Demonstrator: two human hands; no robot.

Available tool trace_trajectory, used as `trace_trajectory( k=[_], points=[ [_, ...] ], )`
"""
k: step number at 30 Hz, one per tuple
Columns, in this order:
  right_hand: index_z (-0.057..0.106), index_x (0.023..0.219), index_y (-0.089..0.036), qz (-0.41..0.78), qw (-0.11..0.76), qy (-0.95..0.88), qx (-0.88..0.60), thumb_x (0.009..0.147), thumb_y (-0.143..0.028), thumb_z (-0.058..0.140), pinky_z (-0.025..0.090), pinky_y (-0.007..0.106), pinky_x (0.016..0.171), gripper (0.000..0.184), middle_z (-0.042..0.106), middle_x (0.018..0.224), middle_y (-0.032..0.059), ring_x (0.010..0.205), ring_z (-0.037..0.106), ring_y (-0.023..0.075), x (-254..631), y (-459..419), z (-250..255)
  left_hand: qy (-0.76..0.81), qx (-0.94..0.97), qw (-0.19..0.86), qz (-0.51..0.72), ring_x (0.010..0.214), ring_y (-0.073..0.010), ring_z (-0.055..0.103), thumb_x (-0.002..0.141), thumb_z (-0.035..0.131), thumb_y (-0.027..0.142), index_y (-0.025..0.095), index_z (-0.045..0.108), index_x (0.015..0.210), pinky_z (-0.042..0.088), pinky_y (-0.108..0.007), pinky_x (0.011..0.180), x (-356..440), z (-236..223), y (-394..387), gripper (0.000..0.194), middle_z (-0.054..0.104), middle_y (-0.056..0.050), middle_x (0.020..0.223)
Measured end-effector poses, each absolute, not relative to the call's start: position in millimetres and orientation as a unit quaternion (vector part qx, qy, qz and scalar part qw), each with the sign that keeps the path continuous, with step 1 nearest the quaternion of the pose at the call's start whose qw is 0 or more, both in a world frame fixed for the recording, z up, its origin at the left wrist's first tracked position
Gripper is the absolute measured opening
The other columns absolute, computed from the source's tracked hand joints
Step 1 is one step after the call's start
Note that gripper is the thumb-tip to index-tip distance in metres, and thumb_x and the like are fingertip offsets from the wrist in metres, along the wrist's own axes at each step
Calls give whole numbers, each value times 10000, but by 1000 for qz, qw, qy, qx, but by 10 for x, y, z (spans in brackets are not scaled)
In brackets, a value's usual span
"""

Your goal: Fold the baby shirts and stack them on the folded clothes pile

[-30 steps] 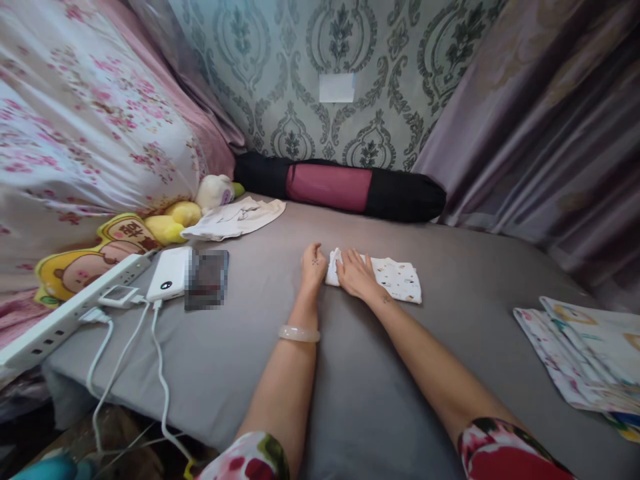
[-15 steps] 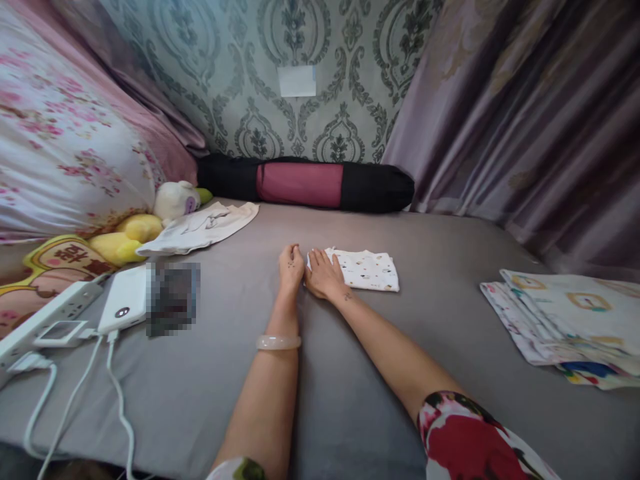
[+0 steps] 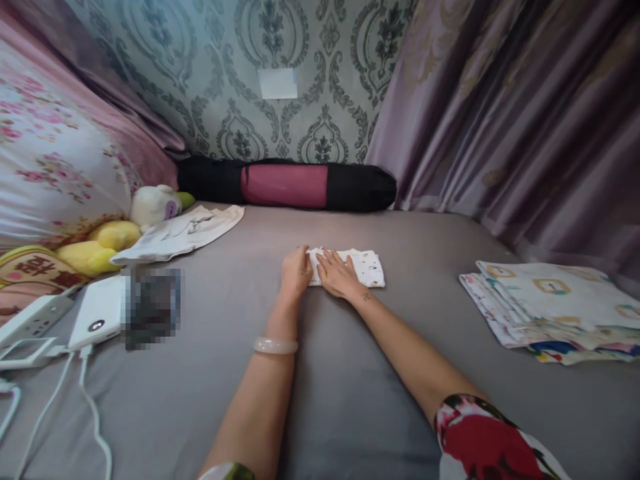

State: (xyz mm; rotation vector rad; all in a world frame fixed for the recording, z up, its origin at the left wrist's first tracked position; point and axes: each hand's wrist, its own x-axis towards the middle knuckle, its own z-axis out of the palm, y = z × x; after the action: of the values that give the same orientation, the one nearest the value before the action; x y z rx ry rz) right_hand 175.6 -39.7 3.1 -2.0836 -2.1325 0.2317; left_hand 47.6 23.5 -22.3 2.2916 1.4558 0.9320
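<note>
A small folded white cloth garment (image 3: 371, 270) with a scattered print lies on the grey sheet (image 3: 345, 373). My right hand (image 3: 337, 275) rests flat on its left part, fingers stretched and slightly spread. At the garment's left edge, my left hand (image 3: 297, 272) is closed with curled fingers, gripping that edge; the fingertips are partly hidden. A pale bangle (image 3: 276, 346) circles my left wrist.
To the right lies a stack of folded printed cloths (image 3: 545, 310). On the left are a white cloth (image 3: 183, 235), plush toys (image 3: 95, 250), a power bank (image 3: 97, 313) with cables and a power strip (image 3: 37, 319). A black-and-maroon roll bag (image 3: 285, 185) lies along the wall.
My left hand has closed on the garment's left edge, where it was just beside it. My right hand has slid inward over the garment. The view has shifted slightly to the right.
</note>
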Motion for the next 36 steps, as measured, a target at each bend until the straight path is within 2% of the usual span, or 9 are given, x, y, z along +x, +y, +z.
trace_trajectory(
  k=[5,10,13,18,23,28,31,36],
  points=[
    [341,1490,-229,74,84,-709,-696,1005,-367,194,115,567,1151,526,273,1577,59,1456,193,244,1728,-382,6,467,835,91,276,1268,-221,511,937,355,137,145,539,1227,374,-397,1078,539,-186,155,343,636,-147,1227],
    [299,1508,-184,121,99,-708,-689,1009,-368,151,110,551,1162,552,251,1583,79,1465,173,232,1776,-366,51,427,858,61,280,1209,-230,558,930,360,112,136,558,1175,365,-430,1087,593,-195,130,316,654,-158,1182],
    [284,1512,-149,103,128,-695,-699,1008,-361,149,93,527,1173,564,243,1583,93,1468,163,225,1886,-389,83,417,864,43,281,1193,-227,572,932,355,112,130,555,1181,363,-426,1092,611,-210,130,320,659,-160,1177],
    [341,1484,-93,25,104,-664,-740,1000,-349,197,52,508,1178,567,264,1570,136,1462,174,255,2215,-496,46,411,874,53,252,1270,-224,517,984,322,219,126,512,1275,341,-427,1113,640,-205,84,359,593,-153,1322],
    [297,1506,-98,28,62,-651,-756,1004,-394,173,100,490,1174,596,268,1571,123,1453,198,260,2420,-534,-115,433,880,47,188,1347,-250,429,1006,283,367,148,516,1295,305,-473,1131,682,-225,34,431,515,-138,1417],
    [279,1512,-105,36,59,-649,-757,1006,-417,160,87,493,1173,607,265,1573,121,1455,188,261,2420,-507,-164,458,876,41,148,1364,-270,398,1001,281,393,157,521,1307,283,-479,1138,694,-250,31,455,472,-134,1454],
    [329,1490,-118,53,58,-658,-749,1007,-432,184,142,501,1157,594,310,1555,122,1433,242,271,2472,-474,-91,453,880,39,136,1340,-265,421,1001,284,387,151,542,1277,283,-459,1133,691,-198,56,446,475,-140,1447],
    [579,1279,-178,49,39,-675,-735,998,-287,266,327,428,1049,435,559,1349,120,1246,485,259,2717,-374,85,458,883,61,83,1188,-238,547,981,308,230,132,564,1236,398,-381,1024,634,-1,260,374,611,-145,1265]
  ],
)
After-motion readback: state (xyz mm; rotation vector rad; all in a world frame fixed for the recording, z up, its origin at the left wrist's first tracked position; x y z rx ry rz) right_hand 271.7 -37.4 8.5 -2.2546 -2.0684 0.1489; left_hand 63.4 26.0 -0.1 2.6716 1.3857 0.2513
